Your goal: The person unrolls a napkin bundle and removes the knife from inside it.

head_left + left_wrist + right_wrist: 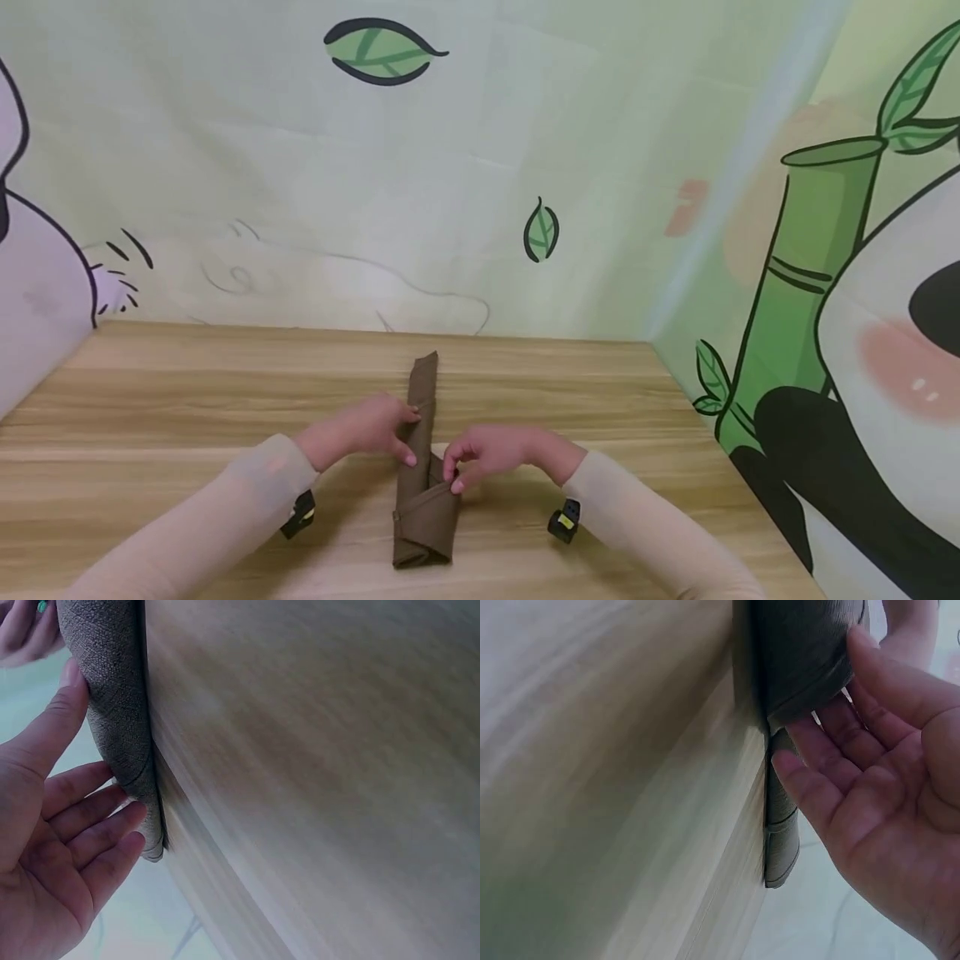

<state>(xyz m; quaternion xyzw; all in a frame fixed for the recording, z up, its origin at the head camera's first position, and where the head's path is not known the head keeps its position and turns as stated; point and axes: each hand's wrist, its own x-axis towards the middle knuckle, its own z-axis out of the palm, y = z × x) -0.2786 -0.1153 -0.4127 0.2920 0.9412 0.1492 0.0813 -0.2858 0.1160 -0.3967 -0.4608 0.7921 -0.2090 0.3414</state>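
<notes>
The brown folded cloth [423, 533] lies between the two hands, its wide end nearer the person and its narrow strip [423, 392] reaching past both hands. A slanting flap [429, 503] crosses the wide end like a pocket, and the strip runs down under it. The left hand [375, 429] rests its thumb and loosely extended fingers against the strip's left side, without clasping it. The right hand [491, 454] pinches the flap's upper right edge between thumb and fingers, hiding that corner. The wooden table [187, 367] spreads beneath. Below each wrist hangs a small black device [564, 521]. Beyond the hands stands a pale printed backdrop [300, 167], with bamboo [810, 267] drawn to the right hand's far right.
</notes>
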